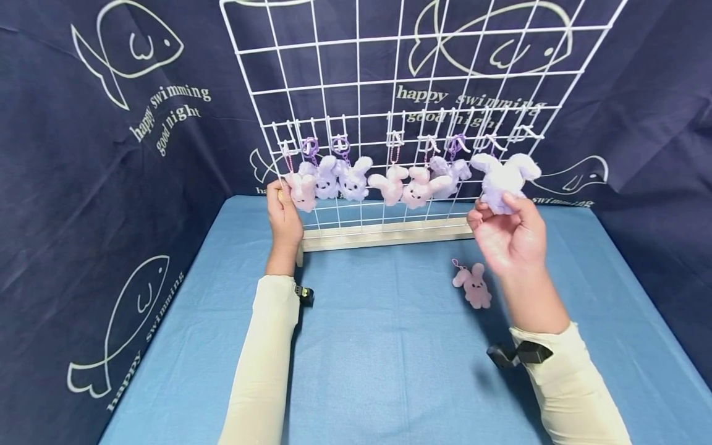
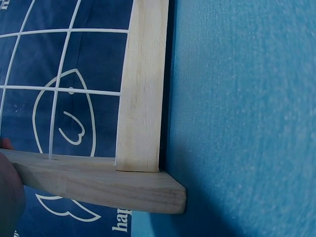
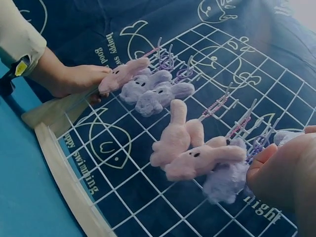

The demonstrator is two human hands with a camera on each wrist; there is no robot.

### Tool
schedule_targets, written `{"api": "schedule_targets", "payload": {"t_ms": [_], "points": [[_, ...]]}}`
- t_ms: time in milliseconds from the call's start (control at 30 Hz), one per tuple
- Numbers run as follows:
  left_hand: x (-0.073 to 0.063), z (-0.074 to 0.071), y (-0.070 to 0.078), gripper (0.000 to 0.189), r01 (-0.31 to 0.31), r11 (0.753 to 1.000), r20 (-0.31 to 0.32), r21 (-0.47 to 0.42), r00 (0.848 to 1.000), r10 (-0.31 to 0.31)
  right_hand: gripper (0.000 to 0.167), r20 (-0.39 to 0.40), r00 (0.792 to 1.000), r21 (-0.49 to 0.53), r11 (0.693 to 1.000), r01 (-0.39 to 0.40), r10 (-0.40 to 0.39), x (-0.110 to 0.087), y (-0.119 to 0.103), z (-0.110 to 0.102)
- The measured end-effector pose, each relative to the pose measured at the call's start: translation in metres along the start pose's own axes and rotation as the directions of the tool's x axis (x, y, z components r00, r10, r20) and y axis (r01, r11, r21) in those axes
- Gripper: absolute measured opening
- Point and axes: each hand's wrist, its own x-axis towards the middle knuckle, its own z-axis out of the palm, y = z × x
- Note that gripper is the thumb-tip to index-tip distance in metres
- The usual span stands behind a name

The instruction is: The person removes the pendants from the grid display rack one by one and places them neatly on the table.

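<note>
My left hand [image 1: 285,224] grips the left wooden side [image 2: 98,185] of a white wire grid rack [image 1: 358,80]. At the rack's right end, my right hand [image 1: 514,241] pinches the lower body of a lavender plush bunny keychain [image 1: 503,176], its back turned to the head view. A purple loop above that bunny is at a hook. Pink bunny keychains [image 1: 303,191] and lavender ones [image 1: 355,179] hang in a row from other hooks. One pink bunny [image 1: 477,287] lies on the table below the right hand. The right fingertips are partly hidden in the right wrist view.
A wooden base bar [image 1: 389,236] runs along the foot of the rack on a blue tablecloth [image 1: 389,346]. A bare hook [image 1: 525,131] sits at the far right of the row. Dark blue fabric [image 1: 83,204] with fish prints surrounds the table.
</note>
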Motion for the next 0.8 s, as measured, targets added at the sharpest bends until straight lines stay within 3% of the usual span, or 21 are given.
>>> {"api": "schedule_targets", "payload": {"t_ms": [400, 600, 800], "points": [[-0.003, 0.003, 0.029, 0.019, 0.002, 1.0, -0.006, -0.024, 1.0, -0.002, 0.014, 0.136, 0.982, -0.086, 0.986, 0.143, -0.13, -0.008, 0.0, 0.01], [-0.002, 0.003, 0.028, 0.02, -0.003, 1.0, -0.009, -0.03, 1.0, 0.003, 0.018, 0.208, 0.955, -0.242, 0.935, 0.261, -0.213, -0.008, 0.001, 0.013], [-0.003, 0.003, 0.028, 0.02, -0.004, 0.999, -0.006, -0.042, 1.0, 0.004, 0.018, 0.288, 0.947, -0.134, 0.974, 0.185, -0.141, -0.012, -0.001, 0.013]]}}
